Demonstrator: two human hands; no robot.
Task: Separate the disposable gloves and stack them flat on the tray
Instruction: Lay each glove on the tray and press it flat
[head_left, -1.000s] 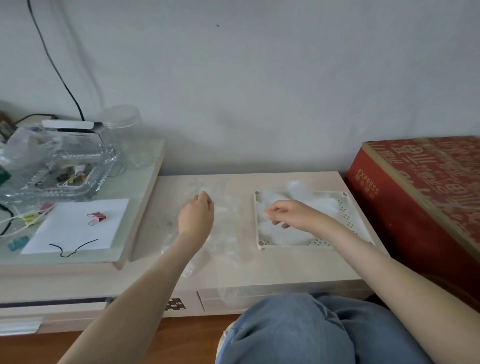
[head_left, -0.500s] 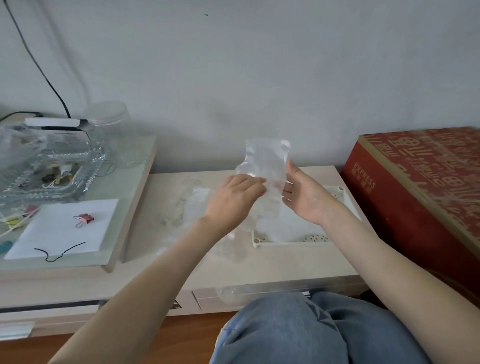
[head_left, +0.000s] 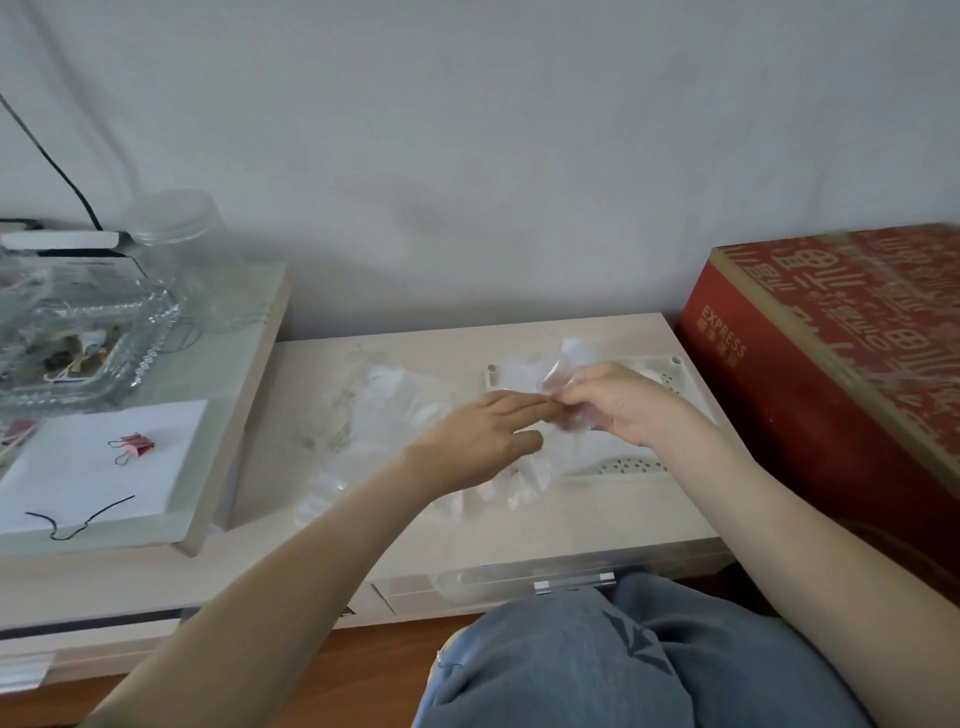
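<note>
Right fingers (head_left: 577, 396) pinching glove (head_left: 565, 359), left fingers (head_left: 519, 406) straight, touching it, above tray (head_left: 631, 467)

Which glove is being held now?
The glove pinched by the right hand, left hand touching it, over the tray; the other gloves lie on table or tray.

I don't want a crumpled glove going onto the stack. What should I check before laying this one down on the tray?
1. Grip: right hand pinches the glove, and left hand touches it with straight fingers: ok.
2. One glove only, not two stuck together: cannot tell, the film is clear and blurred.
3. Glove spread flat: not ok, it is bunched between the hands.
4. Position: glove is above the left part of the tray: ok.
5. Stack on the tray lying flat: cannot tell, the hands hide most of it.
</note>
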